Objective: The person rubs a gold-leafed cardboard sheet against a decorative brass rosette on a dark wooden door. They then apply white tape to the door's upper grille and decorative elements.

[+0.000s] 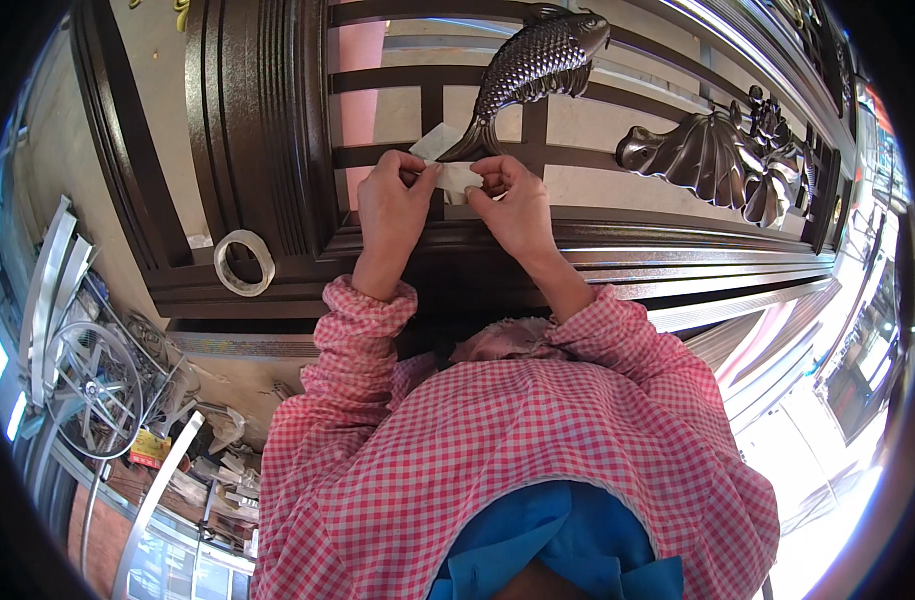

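Note:
A dark brown metal panel (578, 232) lies before me, with a scaly fish ornament (530, 75) fixed across its bars. At the fish's tail, both my hands pinch a short strip of pale masking tape (460, 178). My left hand (390, 205) is closed at the strip's left end, thumb against fingers. My right hand (518, 208) grips the right end, its fingers curled. Just above, another pale tape piece (435, 142) lies along the left side of the tail; whether it is stuck down I cannot tell.
A roll of masking tape (245, 263) rests on the panel's lower left corner. Leaf-shaped ornaments (708, 155) stand out from the bars at right. On the left, a spoked wheel (93, 388), metal strips (58, 300) and cluttered scraps stand beyond the panel.

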A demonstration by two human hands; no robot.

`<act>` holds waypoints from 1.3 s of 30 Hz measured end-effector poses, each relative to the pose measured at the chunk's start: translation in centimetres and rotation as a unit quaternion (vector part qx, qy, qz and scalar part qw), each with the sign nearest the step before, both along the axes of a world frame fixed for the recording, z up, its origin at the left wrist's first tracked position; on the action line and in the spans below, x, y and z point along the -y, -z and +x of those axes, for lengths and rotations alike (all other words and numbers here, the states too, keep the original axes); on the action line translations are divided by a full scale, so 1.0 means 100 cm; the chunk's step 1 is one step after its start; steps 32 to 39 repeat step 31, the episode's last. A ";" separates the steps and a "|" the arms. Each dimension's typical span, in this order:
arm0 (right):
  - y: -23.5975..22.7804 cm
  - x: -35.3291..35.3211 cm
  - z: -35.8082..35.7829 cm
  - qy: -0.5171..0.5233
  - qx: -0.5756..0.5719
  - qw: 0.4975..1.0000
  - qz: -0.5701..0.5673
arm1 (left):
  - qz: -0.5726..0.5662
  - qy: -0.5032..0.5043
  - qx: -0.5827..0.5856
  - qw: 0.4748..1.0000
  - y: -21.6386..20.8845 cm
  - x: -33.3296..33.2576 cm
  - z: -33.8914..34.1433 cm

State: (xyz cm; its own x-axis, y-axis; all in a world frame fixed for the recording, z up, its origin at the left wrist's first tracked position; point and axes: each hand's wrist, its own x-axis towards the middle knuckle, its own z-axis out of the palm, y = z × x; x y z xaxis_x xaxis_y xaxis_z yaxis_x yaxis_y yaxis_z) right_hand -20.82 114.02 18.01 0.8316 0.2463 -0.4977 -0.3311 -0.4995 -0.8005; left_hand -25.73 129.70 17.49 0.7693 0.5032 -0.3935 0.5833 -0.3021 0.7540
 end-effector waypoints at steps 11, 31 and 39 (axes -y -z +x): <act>-0.003 0.002 0.001 0.008 -0.015 1.000 -0.002 | -0.045 -0.025 0.002 0.999 0.002 0.003 -0.001; 0.000 -0.017 0.004 -0.020 -0.063 0.992 -0.110 | 0.031 -0.023 -0.049 0.998 -0.002 0.003 0.001; 0.000 -0.017 0.004 -0.020 -0.063 0.992 -0.110 | 0.031 -0.023 -0.049 0.998 -0.002 0.003 0.001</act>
